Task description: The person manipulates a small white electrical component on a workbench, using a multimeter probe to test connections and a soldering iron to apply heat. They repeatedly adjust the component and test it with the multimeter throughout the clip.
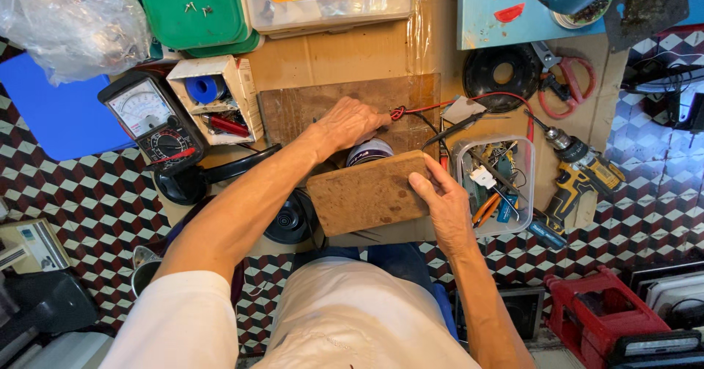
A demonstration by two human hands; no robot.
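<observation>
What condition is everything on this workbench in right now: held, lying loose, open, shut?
Wooden block: gripped by right hand.
Left hand: resting on brown board.
Clear tub: open, full of tools.
Cordless drill: lying flat.
Red scissors: shut.
Multimeter: lying face up.

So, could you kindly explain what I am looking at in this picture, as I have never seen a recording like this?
There is no machine here: a person wears a camera on the head, so you look straight down at two bare arms over a cluttered cardboard-covered bench. The right hand grips the edge of a small wooden block. The left hand rests on a larger wooden board, beside a round tin that the block partly hides. Around them lie an analogue multimeter, a clear tub of tools, a yellow cordless drill and red-handled scissors.
</observation>
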